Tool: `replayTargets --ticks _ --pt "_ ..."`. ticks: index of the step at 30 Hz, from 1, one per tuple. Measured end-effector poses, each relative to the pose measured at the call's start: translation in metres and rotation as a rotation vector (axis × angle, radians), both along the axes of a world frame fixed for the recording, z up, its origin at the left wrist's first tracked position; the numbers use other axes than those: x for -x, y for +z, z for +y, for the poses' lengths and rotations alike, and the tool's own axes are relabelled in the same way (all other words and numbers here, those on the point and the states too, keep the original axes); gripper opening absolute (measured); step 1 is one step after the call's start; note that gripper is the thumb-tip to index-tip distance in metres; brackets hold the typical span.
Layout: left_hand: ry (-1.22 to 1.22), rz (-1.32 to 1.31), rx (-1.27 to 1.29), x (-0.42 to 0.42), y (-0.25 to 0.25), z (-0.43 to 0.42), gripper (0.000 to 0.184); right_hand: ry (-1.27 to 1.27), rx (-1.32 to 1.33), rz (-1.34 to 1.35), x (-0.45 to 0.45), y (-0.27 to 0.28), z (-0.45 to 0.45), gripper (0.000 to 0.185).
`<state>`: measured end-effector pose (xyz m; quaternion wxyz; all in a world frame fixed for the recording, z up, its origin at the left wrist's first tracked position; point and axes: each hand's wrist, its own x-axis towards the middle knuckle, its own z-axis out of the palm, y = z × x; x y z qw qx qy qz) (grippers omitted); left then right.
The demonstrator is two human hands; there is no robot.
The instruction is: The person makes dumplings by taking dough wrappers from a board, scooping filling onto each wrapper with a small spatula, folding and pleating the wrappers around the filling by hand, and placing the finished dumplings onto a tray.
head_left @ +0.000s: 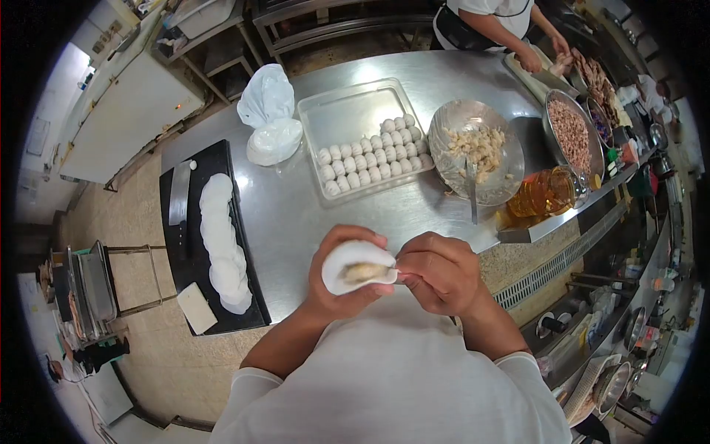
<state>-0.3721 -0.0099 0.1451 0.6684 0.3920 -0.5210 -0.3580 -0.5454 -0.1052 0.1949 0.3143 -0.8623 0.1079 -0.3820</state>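
A round white dumpling wrapper with a lump of pale filling in its middle rests in my left hand, whose fingers curl round it. With thumb and forefinger, my right hand pinches the wrapper's right edge. Beyond my hands, a clear plastic tray holds rows of pleated dumplings. To its right stands a metal bowl of chopped filling, with a metal spatula leaning in it. Overlapping wrappers lie in a row on the black board at left.
A cleaver and a white scraper lie on the black board. White plastic bags sit near the tray. A jug of yellow oil and a bowl of minced meat stand at right. At the far end, a co-worker cuts with a knife.
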Motion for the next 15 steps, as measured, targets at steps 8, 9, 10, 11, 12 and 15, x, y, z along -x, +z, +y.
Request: replayTargets --ticks 8,9,10,11,12,15 --pt "0.082 -0.493 0.364 -0.015 -0.005 -0.013 0.054 -0.108 -0.060 -0.149 -0.008 0.008 0.003 0.027" --pt "0.081 -0.493 0.365 -0.015 -0.003 -0.012 0.054 -0.059 -0.031 -0.120 -0.006 0.005 0.001 0.026" --pt "0.088 -0.447 0.303 -0.013 0.001 -0.010 0.051 -0.009 -0.002 -0.091 -0.004 0.003 0.000 0.026" --pt "0.096 -0.400 0.240 -0.010 0.003 -0.007 0.048 -0.010 -0.001 -0.091 -0.003 0.002 0.000 0.026" --pt "0.096 -0.399 0.241 -0.002 0.003 -0.006 0.048 0.008 0.016 -0.066 -0.003 0.002 0.001 0.026" --pt "0.123 0.013 0.125 0.007 0.004 -0.003 0.031 0.034 0.038 -0.024 0.000 -0.004 0.003 0.026"
